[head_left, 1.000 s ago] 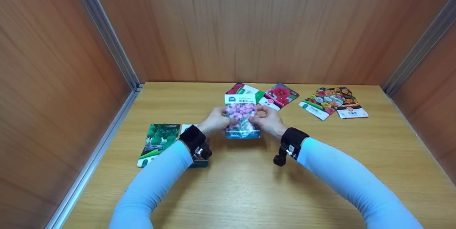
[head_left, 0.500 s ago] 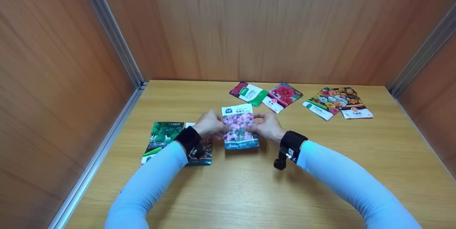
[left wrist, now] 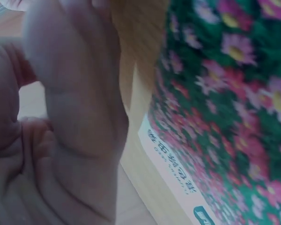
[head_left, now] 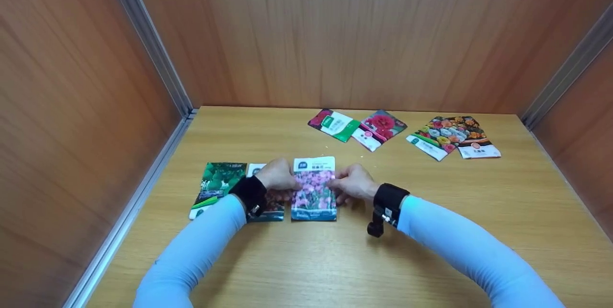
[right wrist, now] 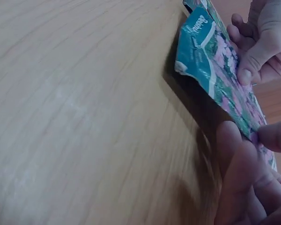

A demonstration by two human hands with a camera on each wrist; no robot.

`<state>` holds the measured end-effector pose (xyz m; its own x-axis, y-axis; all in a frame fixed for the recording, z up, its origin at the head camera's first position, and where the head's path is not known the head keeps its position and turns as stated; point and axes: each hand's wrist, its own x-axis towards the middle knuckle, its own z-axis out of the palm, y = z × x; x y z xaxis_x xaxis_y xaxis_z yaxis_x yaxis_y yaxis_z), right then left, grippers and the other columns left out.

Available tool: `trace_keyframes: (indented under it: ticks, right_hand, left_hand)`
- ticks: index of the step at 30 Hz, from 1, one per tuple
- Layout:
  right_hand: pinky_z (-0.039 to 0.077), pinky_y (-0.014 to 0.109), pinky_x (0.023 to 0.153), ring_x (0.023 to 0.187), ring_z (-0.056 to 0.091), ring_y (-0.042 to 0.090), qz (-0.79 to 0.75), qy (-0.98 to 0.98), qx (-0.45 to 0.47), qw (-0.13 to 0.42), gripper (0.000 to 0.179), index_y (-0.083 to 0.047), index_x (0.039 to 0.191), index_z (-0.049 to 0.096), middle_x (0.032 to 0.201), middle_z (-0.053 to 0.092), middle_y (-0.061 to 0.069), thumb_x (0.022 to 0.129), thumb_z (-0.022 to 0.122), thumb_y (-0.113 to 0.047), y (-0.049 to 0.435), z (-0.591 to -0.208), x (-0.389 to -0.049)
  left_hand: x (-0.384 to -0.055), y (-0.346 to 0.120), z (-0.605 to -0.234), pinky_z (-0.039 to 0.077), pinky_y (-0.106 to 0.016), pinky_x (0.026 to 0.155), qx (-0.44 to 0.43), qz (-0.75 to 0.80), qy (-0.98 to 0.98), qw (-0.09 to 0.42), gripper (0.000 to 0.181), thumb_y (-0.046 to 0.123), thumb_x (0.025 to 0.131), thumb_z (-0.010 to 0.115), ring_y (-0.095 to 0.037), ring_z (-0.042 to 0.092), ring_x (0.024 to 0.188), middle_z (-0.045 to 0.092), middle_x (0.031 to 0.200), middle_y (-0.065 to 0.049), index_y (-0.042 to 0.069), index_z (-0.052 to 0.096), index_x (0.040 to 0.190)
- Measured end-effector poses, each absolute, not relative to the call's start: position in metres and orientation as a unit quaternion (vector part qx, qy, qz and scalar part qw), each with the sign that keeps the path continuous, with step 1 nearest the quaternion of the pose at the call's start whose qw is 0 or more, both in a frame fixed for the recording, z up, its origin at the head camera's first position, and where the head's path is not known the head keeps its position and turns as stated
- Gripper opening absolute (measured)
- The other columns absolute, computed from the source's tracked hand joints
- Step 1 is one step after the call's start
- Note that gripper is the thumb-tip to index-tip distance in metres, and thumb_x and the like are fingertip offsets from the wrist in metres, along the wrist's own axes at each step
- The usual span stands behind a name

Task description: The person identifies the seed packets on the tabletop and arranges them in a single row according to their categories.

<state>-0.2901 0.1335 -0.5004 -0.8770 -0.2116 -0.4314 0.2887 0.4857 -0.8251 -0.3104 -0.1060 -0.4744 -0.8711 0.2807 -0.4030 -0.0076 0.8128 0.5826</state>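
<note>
A seed packet (head_left: pixel 313 195) with pink flowers, a white top and a blue-green bottom band is held by both hands close over the table. My left hand (head_left: pixel 278 177) pinches its left edge; its thumb shows on the packet's face in the right wrist view. At the opposite edge my right hand (head_left: pixel 355 182) pinches it, with thumb on top and fingers underneath (right wrist: pixel 253 178). Partly covered by my left hand and wrist lies another flower seed packet (left wrist: pixel 225 122) with small pink and red blooms. Left of that is a green seed packet (head_left: pixel 224 178).
Behind my hands, a white and green seed packet (head_left: pixel 337 125) touches a red-flower packet (head_left: pixel 380 128). Farther right, a mixed-flower packet (head_left: pixel 436 138) overlaps an orange-flower packet (head_left: pixel 476 140). Wood-grain panels (head_left: pixel 354 35) enclose the table (head_left: pixel 354 260) at the back and sides.
Both hands have brought the pink-flower seed packet toward me and lowered it, next to the packets on the left. The packets at the back stay put.
</note>
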Motion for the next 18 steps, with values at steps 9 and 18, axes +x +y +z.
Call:
trace_keyframes:
  ticks: [9,18]
  right_hand:
    - [0.048,0.028,0.046,0.061,0.066,0.022,-0.486,0.836,0.036,0.254,0.023,-0.014,0.086,0.073,0.079,0.071,0.010,0.079,0.075,-0.036,0.128,-0.504,-0.287]
    - [0.049,0.028,0.046,0.059,0.065,0.020,-0.467,0.849,0.048,0.243,0.021,-0.015,0.083,0.074,0.077,0.071,0.009,0.078,0.076,-0.035,0.122,-0.504,-0.288]
  left_hand:
    - [-0.304,-0.108,-0.479,0.049,-0.032,0.045,0.085,0.261,0.939,0.209,0.025,0.026,0.075,0.079,-0.020,0.063,0.046,0.064,0.052,-0.006,0.006,0.070,0.061]
    - [-0.304,-0.110,-0.479,0.053,-0.037,0.056,0.099,0.229,0.948,0.196,0.025,0.030,0.074,0.078,-0.020,0.064,0.049,0.064,0.053,-0.006,0.011,0.065,0.065]
